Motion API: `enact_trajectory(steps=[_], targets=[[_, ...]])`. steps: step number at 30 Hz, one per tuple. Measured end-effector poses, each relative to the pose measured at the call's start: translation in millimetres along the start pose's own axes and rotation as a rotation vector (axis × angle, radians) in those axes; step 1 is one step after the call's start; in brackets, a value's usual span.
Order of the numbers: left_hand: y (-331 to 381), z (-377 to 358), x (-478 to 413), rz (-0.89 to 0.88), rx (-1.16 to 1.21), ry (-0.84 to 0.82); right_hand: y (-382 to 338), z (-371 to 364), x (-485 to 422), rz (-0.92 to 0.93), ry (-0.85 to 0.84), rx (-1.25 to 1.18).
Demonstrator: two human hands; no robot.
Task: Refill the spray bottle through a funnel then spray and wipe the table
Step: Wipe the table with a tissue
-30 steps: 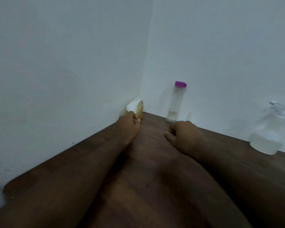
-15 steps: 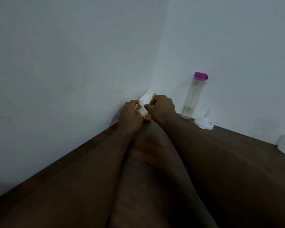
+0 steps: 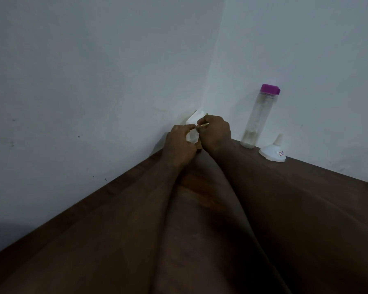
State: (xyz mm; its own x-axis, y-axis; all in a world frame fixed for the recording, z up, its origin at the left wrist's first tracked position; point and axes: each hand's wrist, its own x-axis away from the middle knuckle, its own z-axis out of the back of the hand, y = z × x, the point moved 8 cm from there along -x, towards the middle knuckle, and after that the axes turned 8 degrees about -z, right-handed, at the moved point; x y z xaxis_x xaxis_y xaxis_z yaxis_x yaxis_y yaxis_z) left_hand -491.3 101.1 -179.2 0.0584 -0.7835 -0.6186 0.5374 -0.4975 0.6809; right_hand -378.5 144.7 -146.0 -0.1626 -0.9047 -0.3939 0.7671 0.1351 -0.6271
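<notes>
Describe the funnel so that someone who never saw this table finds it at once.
Follow the right wall from the table's far corner to the tall clear bottle with a purple cap. Just right of it is the funnel: white, short, upside down with its wide mouth on the table and spout up.

The surface (image 3: 306,198) is dark brown with a faint wood grain, and the walls (image 3: 94,81) are a plain pale grey-white. The water bottle (image 3: 255,119) is clear with a magenta cap (image 3: 269,89). The funnel (image 3: 271,152) is white with a small red-edged sticker (image 3: 281,153), and the tissue (image 3: 192,135) is white.
</notes>
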Motion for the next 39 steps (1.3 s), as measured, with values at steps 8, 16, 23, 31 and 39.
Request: enact_trajectory(steps=[8, 16, 23, 31, 39], targets=[[-10, -8, -2, 0.046, -0.093, -0.074, 3, 11, 2, -0.061, 0.052, -0.191], [-9, -8, -1, 0.042, -0.174, -0.082, 12, 55, -2, -0.163, 0.033, -0.561], [-6, -8, 1, 0.045, -0.258, -0.127, 17, 90, 8, -0.171, 0.027, -0.605], [-1, -13, 7, 0.046, -0.120, -0.150, 32, 56, 23, -0.265, -0.175, -0.254], [-7, -16, 6, 0.095, -0.204, -0.185, 46, 20, 10, -0.462, -0.301, -0.314]])
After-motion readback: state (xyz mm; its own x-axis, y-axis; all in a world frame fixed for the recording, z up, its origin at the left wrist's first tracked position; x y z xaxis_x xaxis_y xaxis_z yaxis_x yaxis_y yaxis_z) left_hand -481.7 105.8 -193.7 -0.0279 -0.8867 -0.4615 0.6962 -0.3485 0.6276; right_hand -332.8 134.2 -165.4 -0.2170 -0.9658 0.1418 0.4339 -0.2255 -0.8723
